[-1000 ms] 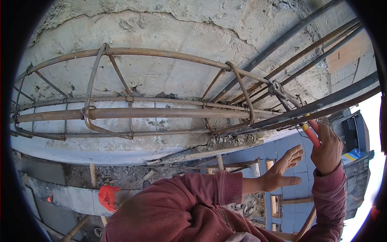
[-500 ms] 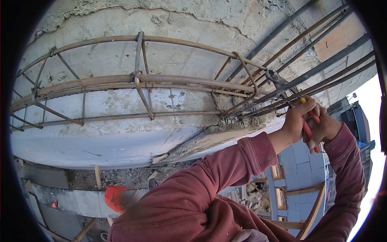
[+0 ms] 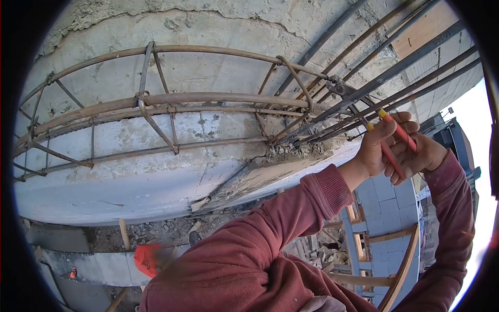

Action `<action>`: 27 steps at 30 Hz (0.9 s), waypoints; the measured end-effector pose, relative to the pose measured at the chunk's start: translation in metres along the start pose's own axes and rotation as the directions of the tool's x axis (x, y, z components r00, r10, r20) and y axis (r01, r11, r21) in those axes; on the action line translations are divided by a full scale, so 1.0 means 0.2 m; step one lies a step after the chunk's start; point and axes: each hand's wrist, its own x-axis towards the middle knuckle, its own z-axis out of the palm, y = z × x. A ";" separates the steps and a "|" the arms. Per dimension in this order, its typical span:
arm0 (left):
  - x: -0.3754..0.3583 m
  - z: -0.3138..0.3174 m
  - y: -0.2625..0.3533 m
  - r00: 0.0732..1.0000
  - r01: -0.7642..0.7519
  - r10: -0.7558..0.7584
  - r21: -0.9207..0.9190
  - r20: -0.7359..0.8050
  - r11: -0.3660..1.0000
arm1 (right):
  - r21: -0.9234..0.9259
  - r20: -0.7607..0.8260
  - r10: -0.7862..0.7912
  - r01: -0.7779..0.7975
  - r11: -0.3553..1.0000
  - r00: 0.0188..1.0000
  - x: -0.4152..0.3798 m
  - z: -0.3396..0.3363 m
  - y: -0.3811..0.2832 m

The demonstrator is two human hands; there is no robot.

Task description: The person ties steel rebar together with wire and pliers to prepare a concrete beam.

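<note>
A pair of long-handled nippers (image 3: 341, 89) with red and yellow grips reaches up among the steel bars at the right. Its metal head lies at the end of the cage's top bar; what the jaws bite on is too small to tell. My left hand (image 3: 370, 152) is closed round the lower red handle, thumb near its yellow collar. Beside it, my right hand (image 3: 422, 152) is wrapped about the other red handle. The fingers of both hands overlap between the handles. Several thick rebars (image 3: 395, 65) slant past the nippers' shafts.
A rebar cage (image 3: 202, 99) with stirrups runs along the rough concrete wall (image 3: 223, 28) at the left. Broken concrete (image 3: 291, 153) edges the ledge below. Lower down are a blue-grey block wall (image 3: 392, 205), timber pieces (image 3: 403, 265), rubble and a red object (image 3: 147, 259).
The cage and bars have shifted left in view. The nippers and both hands sit a little higher, and the handles look slightly farther apart. Both hands keep their hold.
</note>
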 end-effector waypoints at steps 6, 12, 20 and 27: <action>0.09 0.02 -0.09 0.964 -0.133 0.167 0.168 -0.208 0.977 | -0.844 -0.536 -0.416 -0.480 0.240 0.734 -0.09 0.39 -0.15; 0.17 0.20 -0.06 0.876 -0.034 0.002 -0.057 -0.482 0.998 | -0.765 -0.330 -0.854 -0.644 -0.008 0.403 -0.01 0.35 0.06; 0.08 0.14 -0.05 0.843 0.118 0.091 0.347 -0.530 0.931 | -0.760 -0.641 -0.529 -0.556 0.337 0.557 0.04 0.23 0.04; 0.06 -0.20 -0.06 0.994 -0.101 0.093 0.204 0.049 0.974 | -0.266 -0.369 0.095 -0.204 0.942 0.924 0.02 0.10 -0.02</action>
